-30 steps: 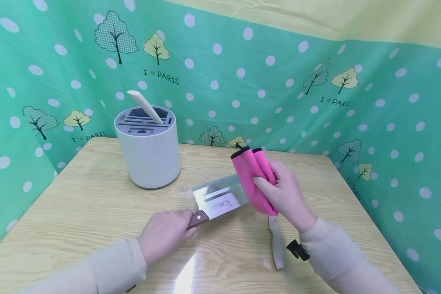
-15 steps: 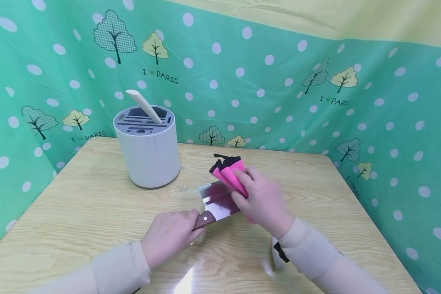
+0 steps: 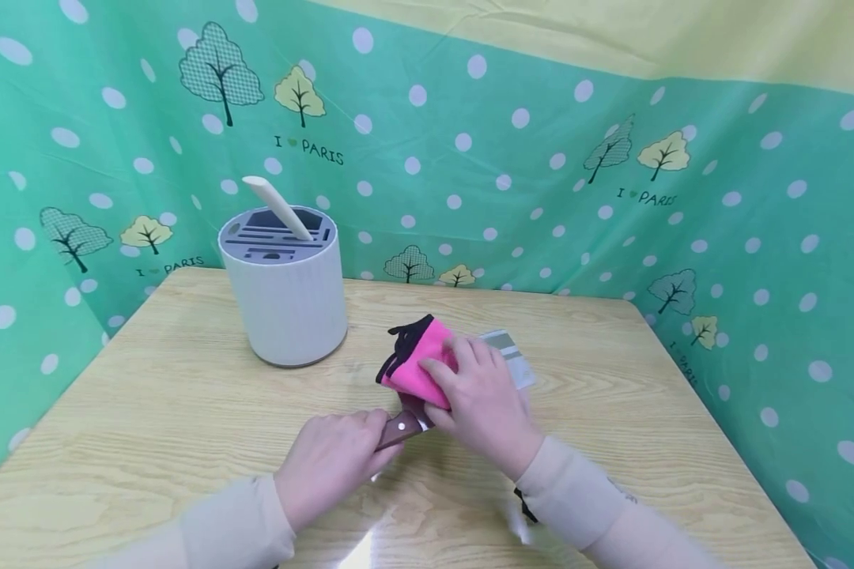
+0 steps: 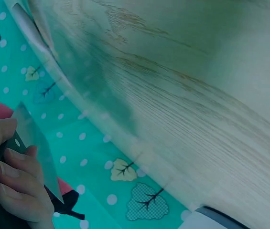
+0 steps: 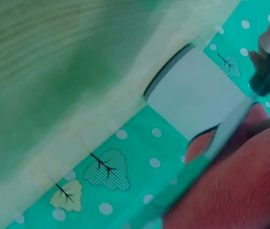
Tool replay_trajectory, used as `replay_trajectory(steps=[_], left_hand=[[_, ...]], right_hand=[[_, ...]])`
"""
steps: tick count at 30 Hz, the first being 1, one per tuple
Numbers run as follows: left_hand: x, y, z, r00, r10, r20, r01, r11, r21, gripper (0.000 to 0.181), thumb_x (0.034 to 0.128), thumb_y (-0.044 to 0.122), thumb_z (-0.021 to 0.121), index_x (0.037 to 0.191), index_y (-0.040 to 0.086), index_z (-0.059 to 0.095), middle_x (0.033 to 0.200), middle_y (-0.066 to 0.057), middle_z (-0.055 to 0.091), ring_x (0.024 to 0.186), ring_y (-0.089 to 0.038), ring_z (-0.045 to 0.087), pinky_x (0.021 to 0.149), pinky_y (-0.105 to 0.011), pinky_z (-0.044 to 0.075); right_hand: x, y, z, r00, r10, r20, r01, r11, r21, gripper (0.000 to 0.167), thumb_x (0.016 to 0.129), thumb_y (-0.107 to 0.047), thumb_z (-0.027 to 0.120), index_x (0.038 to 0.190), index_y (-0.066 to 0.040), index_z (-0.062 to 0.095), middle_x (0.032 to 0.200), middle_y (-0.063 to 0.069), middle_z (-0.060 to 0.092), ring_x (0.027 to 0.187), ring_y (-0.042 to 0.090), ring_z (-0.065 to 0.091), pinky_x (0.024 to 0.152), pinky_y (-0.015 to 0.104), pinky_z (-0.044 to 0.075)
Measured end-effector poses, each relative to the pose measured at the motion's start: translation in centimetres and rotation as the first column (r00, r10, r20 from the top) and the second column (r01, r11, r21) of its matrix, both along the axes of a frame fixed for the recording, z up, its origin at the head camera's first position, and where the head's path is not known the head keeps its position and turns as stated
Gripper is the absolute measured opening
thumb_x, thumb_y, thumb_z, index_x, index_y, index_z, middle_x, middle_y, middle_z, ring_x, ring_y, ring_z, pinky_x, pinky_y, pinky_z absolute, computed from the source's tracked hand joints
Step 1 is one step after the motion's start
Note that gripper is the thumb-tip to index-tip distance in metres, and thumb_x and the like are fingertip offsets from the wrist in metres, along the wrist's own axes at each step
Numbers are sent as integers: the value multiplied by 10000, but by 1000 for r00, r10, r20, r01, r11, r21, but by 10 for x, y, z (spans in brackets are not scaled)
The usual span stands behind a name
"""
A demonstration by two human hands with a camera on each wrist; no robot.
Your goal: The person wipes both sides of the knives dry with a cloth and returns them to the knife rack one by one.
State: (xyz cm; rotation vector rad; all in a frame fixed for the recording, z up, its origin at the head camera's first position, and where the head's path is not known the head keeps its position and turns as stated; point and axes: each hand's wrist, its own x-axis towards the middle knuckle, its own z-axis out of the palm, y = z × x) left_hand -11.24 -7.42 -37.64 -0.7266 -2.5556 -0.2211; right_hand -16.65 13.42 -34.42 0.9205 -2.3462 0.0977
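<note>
My left hand [image 3: 330, 465] grips the brown handle [image 3: 398, 429] of a cleaver, held above the table. The blade [image 3: 514, 365] points away to the right, its middle hidden by a pink cloth with black edging [image 3: 418, 371]. Folded over the blade near the handle, the cloth is held by my right hand [image 3: 485, 405], thumb and fingers pinching it. In the right wrist view the cloth [image 5: 230, 191] lies against the blade [image 5: 231, 125]. Left fingers [image 4: 22, 176] curl round the handle in the left wrist view.
A white round knife block [image 3: 285, 308] with a slotted grey top stands back left, one pale handle [image 3: 277, 207] slanting out of it. A knife [image 4: 29, 26] lies on the wooden table [image 3: 149, 411], mostly behind my right sleeve in the head view. A polka-dot curtain [image 3: 455, 142] closes the back.
The right hand has carried the pink cloth leftward and down along the blade to near the handle, uncovering the far end. The left hand, still gripping the handle, has shifted slightly right.
</note>
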Motion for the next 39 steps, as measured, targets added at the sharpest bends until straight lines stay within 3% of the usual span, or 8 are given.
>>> replay_trajectory(steps=[3,7,13,26,34,39], left_hand=[[0,0,-1,1000,-5,-11,5,1000,20,334,865,380,732,727,191,493,542,131,386,432,-43,303,383,-219,234],[0,0,-3,1000,2,-8,-2,999,41,316,864,368,735,732,204,501,550,138,392,441,-40,309,393,-219,242],[0,0,-6,999,11,-36,-9,998,56,300,844,363,754,742,208,519,562,127,429,445,-31,313,392,-211,239],[-1,1,-10,991,5,-135,3,998,59,300,807,393,775,761,198,553,577,127,484,433,-33,362,382,-211,266],[-1,-2,-14,983,-17,-184,29,998,64,278,791,389,781,809,188,590,602,126,532,433,-27,381,379,-208,272],[0,-3,-15,984,-14,-178,27,997,68,259,801,378,764,806,186,591,598,130,506,443,-12,341,381,-197,255]], right_hand=[[1,-1,-5,996,26,83,-25,1000,-7,462,797,-391,742,1220,-211,692,1333,132,573,1267,352,517,1040,545,426],[1,-2,-11,984,62,166,-58,998,-32,492,891,-470,655,1318,-225,646,1505,107,475,1428,332,400,1118,571,354],[1,-2,-17,985,68,157,-67,998,-17,443,950,-430,594,1353,-248,619,1547,83,432,1448,317,379,1112,527,383],[-1,5,-20,997,54,55,-53,998,-14,435,896,-396,688,1318,-299,645,1510,57,485,1403,295,443,1007,467,473],[-5,11,-18,999,10,54,-8,999,-48,439,882,-389,718,1305,-291,654,1499,53,498,1395,298,455,988,468,489],[-11,15,-18,998,-10,55,14,997,-72,431,871,-358,741,1287,-269,671,1475,77,524,1364,342,485,992,505,489]])
